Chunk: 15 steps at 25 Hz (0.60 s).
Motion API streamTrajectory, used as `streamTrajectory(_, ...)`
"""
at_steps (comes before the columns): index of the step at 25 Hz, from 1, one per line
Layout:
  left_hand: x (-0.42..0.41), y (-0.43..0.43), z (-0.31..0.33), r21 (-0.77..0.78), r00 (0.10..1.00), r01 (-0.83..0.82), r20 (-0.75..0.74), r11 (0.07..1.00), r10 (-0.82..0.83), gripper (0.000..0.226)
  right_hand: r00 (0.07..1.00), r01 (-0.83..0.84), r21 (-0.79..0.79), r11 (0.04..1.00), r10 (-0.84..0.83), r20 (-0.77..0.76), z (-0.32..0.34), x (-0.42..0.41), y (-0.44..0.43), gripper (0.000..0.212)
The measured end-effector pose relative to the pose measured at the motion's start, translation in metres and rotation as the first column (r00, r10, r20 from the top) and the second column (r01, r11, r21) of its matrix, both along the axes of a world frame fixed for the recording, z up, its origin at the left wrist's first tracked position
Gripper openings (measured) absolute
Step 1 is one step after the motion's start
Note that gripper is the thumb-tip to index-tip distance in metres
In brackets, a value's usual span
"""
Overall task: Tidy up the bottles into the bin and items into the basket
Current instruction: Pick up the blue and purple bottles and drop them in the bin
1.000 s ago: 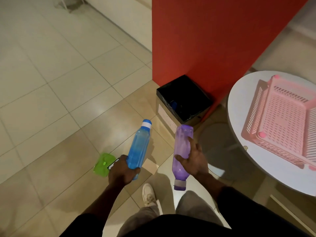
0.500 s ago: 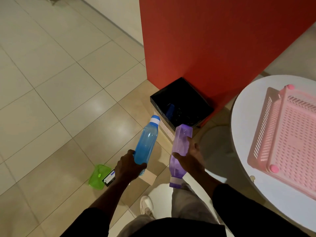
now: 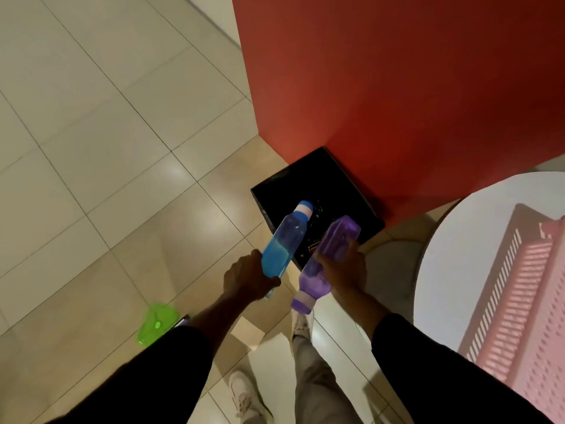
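bottles [image 3: 286,240] over bin [image 3: 318,182] (both held)

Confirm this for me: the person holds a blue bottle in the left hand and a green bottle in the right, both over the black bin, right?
Not quite. In the head view the right hand holds a purple bottle, not green. The rest stands: left hand, blue bottle, black bin.

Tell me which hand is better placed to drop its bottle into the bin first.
Left, marginally. The left hand points the blue bottle cap-first over the black bin; the right hand holds the purple bottle at the rim.
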<state>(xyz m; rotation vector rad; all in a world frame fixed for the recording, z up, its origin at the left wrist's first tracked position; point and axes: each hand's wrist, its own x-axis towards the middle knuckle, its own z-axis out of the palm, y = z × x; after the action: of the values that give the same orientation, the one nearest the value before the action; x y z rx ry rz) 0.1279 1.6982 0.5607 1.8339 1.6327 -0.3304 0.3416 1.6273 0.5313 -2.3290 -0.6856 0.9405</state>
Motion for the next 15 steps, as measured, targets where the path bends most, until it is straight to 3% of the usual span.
streamTrajectory(11,0.123,0.116,-0.069,0.075,0.978,0.206,-0.036,0.976,-0.204,0.065,0.988,0.147,-0.169,0.974,-0.153,-0.019,-0.078,0.088,0.087,0.103)
streamTrajectory(15,0.137,0.135,-0.079,0.085,0.972,0.234,-0.024,0.968,-0.233,0.076,0.991,0.128,-0.164,0.978,-0.132,-0.012,-0.091,0.089,0.091,0.088)
